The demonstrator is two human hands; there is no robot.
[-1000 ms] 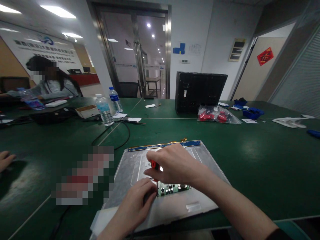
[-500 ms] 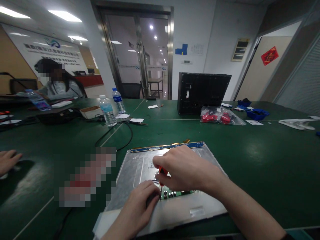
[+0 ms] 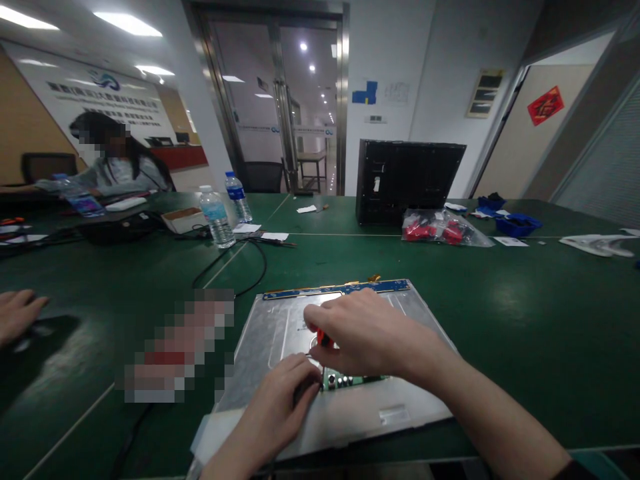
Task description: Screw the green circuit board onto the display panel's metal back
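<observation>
A flat metal display panel (image 3: 250, 373) lies back side up on the table before me. Along its far edge runs a blue circuit strip (image 3: 385, 287), and a green circuit board (image 3: 350, 382) sits nearer to me. My right hand (image 3: 365, 333) is closed around the red and black handle of a screwdriver (image 3: 325, 339), whose thin shaft points down at the board's left end. Beside that shaft, my left hand (image 3: 287, 393) has thumb and fingertips pinched together at the board's left edge. What those fingertips hold, if anything, is hidden.
Behind the panel stands a black monitor housing (image 3: 407, 180), with a clear bag of red parts (image 3: 445, 228) before it. Water bottles (image 3: 217, 217) and a looped black cable (image 3: 263, 267) lie to the left. Another person's hand (image 3: 20, 317) rests at far left; a person (image 3: 115, 160) sits beyond.
The view has shifted slightly. Both hands stay at the board's left end, and the screwdriver handle looks turned a little in my right hand.
</observation>
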